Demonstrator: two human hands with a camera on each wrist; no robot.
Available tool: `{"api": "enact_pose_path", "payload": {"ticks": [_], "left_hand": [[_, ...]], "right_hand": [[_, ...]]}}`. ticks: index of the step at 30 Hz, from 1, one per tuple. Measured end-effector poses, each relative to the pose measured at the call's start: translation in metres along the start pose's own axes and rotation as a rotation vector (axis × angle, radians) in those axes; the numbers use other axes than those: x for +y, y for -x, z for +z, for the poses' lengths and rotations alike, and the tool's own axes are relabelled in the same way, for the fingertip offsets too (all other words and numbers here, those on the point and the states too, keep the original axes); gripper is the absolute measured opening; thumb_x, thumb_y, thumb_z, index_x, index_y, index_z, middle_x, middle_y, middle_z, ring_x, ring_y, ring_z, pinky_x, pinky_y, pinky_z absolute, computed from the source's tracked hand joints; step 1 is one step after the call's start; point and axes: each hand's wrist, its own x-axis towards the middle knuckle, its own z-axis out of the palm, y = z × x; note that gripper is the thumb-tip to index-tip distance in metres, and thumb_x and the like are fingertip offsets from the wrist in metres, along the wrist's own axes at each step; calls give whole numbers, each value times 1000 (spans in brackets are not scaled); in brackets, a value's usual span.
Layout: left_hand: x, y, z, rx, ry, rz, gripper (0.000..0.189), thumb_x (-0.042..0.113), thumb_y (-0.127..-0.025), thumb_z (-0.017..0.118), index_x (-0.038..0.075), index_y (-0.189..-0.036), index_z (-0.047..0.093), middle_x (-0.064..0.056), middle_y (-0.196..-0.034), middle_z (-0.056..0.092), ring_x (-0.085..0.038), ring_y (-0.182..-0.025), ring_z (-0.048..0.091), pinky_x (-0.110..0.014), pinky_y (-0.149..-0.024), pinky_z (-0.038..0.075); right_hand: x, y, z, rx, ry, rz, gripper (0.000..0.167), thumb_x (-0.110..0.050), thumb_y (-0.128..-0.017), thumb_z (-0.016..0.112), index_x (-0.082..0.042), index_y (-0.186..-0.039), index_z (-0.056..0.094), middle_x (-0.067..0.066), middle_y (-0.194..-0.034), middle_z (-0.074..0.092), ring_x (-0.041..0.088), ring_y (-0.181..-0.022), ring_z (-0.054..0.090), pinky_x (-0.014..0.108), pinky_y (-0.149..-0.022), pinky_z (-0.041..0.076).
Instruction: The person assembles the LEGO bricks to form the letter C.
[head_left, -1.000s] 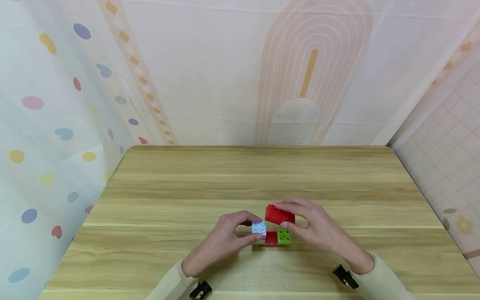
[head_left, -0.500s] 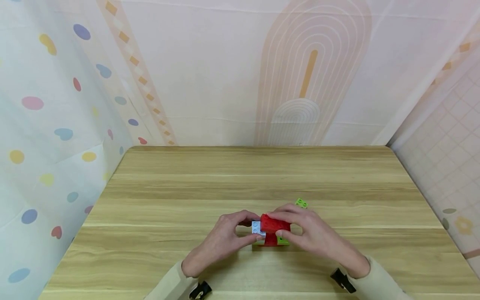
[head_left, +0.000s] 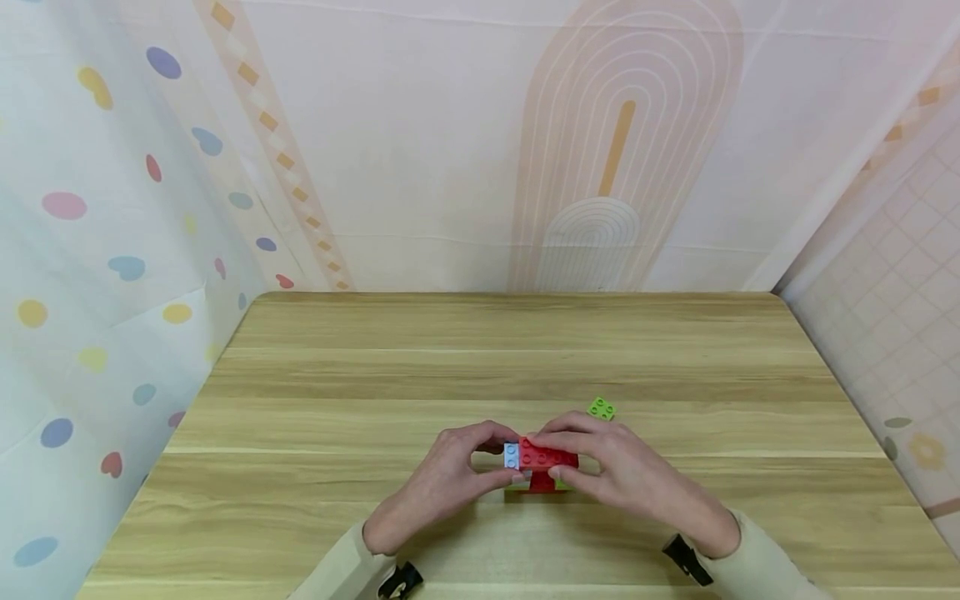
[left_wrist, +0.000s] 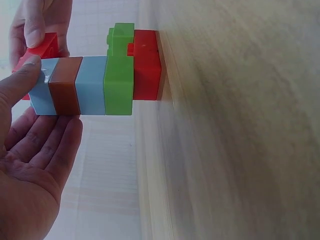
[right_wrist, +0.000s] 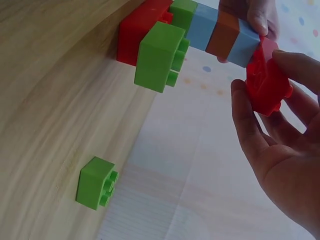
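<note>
A red base brick (left_wrist: 147, 65) lies on the table and bears two green bricks, one at each end. On the left green brick (left_wrist: 119, 85) rises a column: a light blue brick (left_wrist: 91, 85), a brown brick (left_wrist: 65, 85) and another light blue brick (head_left: 511, 455) on top. The right green brick (right_wrist: 156, 56) has bare studs. My left hand (head_left: 442, 475) grips the column near its top between thumb and fingers. With my right hand (head_left: 630, 471) I pinch a second red brick (head_left: 551, 457), level on the column's top and overhanging rightward; its seating cannot be told.
A loose green brick (head_left: 602, 408) lies on the wooden table (head_left: 360, 375) behind my right hand. Patterned cloth (head_left: 420, 150) hangs along the table's back and sides. Black wrist mounts (head_left: 686, 558) sit at the sleeves.
My right hand has moved left and down, bringing the red brick from above onto the top light blue brick. The loose green brick has come into sight. My left hand stays put.
</note>
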Motion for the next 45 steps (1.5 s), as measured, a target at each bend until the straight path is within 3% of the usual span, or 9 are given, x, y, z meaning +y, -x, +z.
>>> {"api": "enact_pose_path", "payload": {"ticks": [10,16,20,25,33,40,45], "left_hand": [[0,0,0,-7,-9,8,31,18,-88,85,13,-116,71,5,-110,76,-13,-100,71,-40,-89,61],[1,-1,-1,-7,-25,-2,31,20,-90,84,13,-116,70,5,-110,75,-13,-100,70,-41,-89,60],[1,-1,-1,-12,-37,-6,31,20,-90,83,12,-117,70,4,-110,75,-14,-100,71,-43,-89,60],[1,0,-1,-16,-40,-10,34,25,-91,83,13,-120,69,4,-114,74,-16,-103,70,-45,-91,59],[6,-2,-1,-7,-5,4,42,32,-94,79,14,-129,65,6,-123,70,-11,-108,66,-47,-96,57],[10,-5,1,31,-14,68,36,24,-93,81,12,-124,68,5,-120,72,-9,-104,67,-46,-93,58],[11,-6,2,30,-18,74,32,20,-92,82,13,-121,70,4,-117,73,-8,-100,67,-45,-90,59]], "right_hand": [[-1,-2,-2,-50,-5,41,36,-12,-94,76,-12,-130,72,-2,-124,66,5,-90,60,26,-67,56],[-1,1,-2,-60,41,108,44,-18,-95,76,-13,-138,67,-1,-130,65,9,-102,64,31,-81,59],[-2,3,-3,-71,45,190,56,-30,-96,75,-14,-148,57,1,-141,62,18,-119,64,44,-94,57],[0,10,-8,-35,2,274,60,-40,-97,72,-17,-149,55,2,-148,58,29,-134,56,60,-102,50],[19,27,-17,25,29,295,58,-32,-97,73,-13,-149,55,9,-150,56,38,-135,54,66,-104,46],[36,33,-22,24,111,315,57,-30,-98,73,-8,-147,56,16,-150,55,41,-133,55,63,-106,46],[46,33,-25,1,147,329,57,-29,-98,73,-5,-146,56,18,-150,54,43,-133,54,63,-106,45]]}}
